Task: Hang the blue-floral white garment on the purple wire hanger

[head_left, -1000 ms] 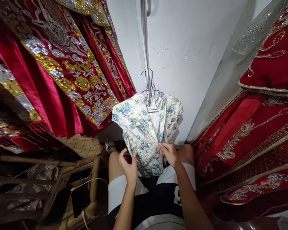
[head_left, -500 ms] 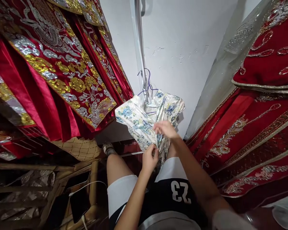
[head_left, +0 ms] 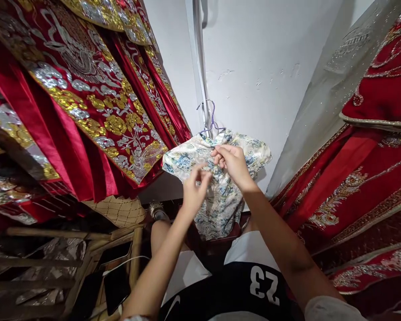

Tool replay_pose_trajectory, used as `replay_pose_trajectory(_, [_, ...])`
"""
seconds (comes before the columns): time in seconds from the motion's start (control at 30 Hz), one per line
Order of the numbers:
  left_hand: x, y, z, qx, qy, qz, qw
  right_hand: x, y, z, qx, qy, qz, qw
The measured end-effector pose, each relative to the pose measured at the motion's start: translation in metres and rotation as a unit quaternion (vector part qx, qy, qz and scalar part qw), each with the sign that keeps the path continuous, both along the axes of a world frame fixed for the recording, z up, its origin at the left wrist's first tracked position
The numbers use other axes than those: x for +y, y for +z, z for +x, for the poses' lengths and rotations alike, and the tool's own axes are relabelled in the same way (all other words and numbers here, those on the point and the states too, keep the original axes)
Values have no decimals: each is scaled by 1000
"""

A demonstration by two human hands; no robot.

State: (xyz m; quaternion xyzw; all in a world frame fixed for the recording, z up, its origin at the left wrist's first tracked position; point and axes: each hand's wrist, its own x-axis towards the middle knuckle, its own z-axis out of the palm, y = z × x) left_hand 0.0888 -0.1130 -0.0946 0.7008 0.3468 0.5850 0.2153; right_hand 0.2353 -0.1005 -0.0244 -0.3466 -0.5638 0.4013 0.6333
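Note:
A white short-sleeved floral blouse [head_left: 217, 200] with blue and yellow flowers hangs on a purple hanger [head_left: 213, 117] in front of me. My right hand [head_left: 233, 164] is at the blouse's neckline, thumb and fingertips pinched together on the edge of the cloth. Just below and to the left, my left hand [head_left: 194, 187] is over the chest of the blouse. Its thumb and forefinger are apart, slightly blurred, with nothing visible between them. Whether its fingertips touch the cloth I cannot tell.
Red garments with gold and silver sequins [head_left: 116, 125] hang at the left, and red beaded garments [head_left: 361, 178] at the right. A metal pole [head_left: 198, 58] runs along the white wall [head_left: 254, 53]. A wooden rack [head_left: 135, 254] with a dark phone [head_left: 116, 287] and white cable stands lower left.
Both hands have moved up the blouse toward the neckline. The left hand has let go of the lower front. The neckline, spread in a V before, is now drawn together, and the front hangs straighter.

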Motion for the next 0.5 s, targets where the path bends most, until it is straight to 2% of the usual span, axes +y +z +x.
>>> replay_pose_trajectory(0.03, [10, 22, 0, 6, 15, 47, 999, -1, 2, 3, -8, -1, 11, 1000])
replay_pose_trajectory(0.1, [24, 56, 3, 90, 20, 116, 989, -1, 5, 7, -14, 2, 29, 999])
replay_pose_trajectory(0.13, [28, 68, 4, 140, 21, 142, 980, 1, 4, 9, -11, 5, 32, 999])
replay_pose_trajectory(0.2, [29, 83, 7, 211, 20, 176, 961, 5, -7, 11, -1, 6, 27, 1000])
replay_pose_trajectory(0.27, [26, 88, 5, 210, 33, 192, 958, 9, -29, 11, -4, 2, 0, 1000])
replay_pose_trajectory(0.33, [25, 90, -7, 139, 66, 193, 969, 11, -57, 8, -16, 1, -48, 999])
replay_pose_trajectory(0.43, [40, 85, -47, -41, 134, 165, 976, -1, -97, 0, -5, 19, -110, 994])
replay_pose_trajectory(0.5, [56, 73, -78, -187, 150, 108, 965, -18, -114, -6, 22, 31, -125, 991])
